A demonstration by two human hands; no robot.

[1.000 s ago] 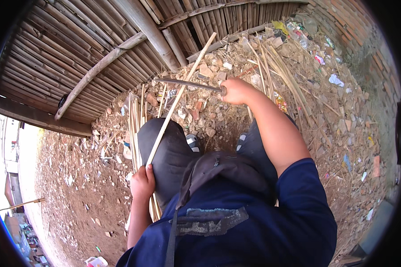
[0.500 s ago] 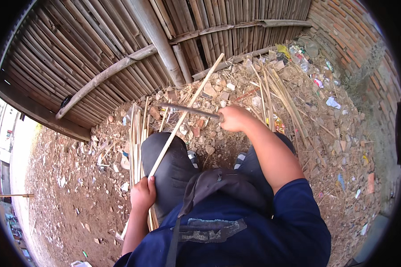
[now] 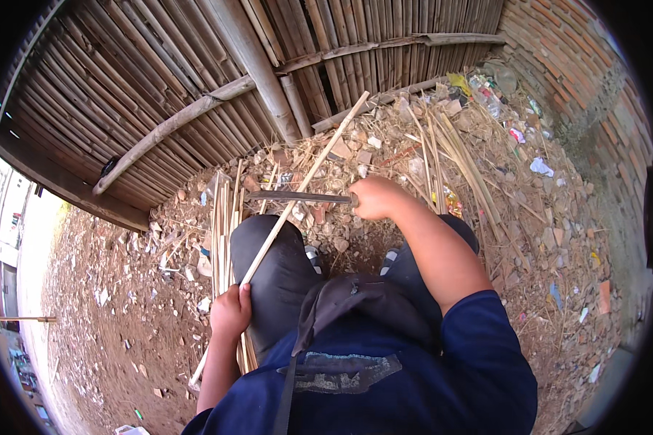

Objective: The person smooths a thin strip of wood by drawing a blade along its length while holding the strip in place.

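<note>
My left hand [image 3: 230, 310] is closed around the lower part of a long pale bamboo strip [image 3: 319, 163], which slants up and to the right past my left knee. In my right hand [image 3: 376, 198] is the handle of a long dark-bladed knife [image 3: 297, 196]. Its blade points left and crosses the strip a little above the knee; whether it touches the strip, I cannot tell. Beside my left leg lies a bundle of similar bamboo strips [image 3: 223, 225], partly hidden by my left hand and forearm.
More split strips [image 3: 464, 159] lie on the ground at the far right. A slatted bamboo wall [image 3: 159, 80] rises ahead, held by a thick pole [image 3: 257, 72]. A brick wall [image 3: 559, 51] stands to the right. Stones and litter cover the dirt ground [image 3: 145, 319].
The knife has turned to lie nearly level across the strip, its tip lower. My right hand has shifted slightly left, and my left hand has barely moved.
</note>
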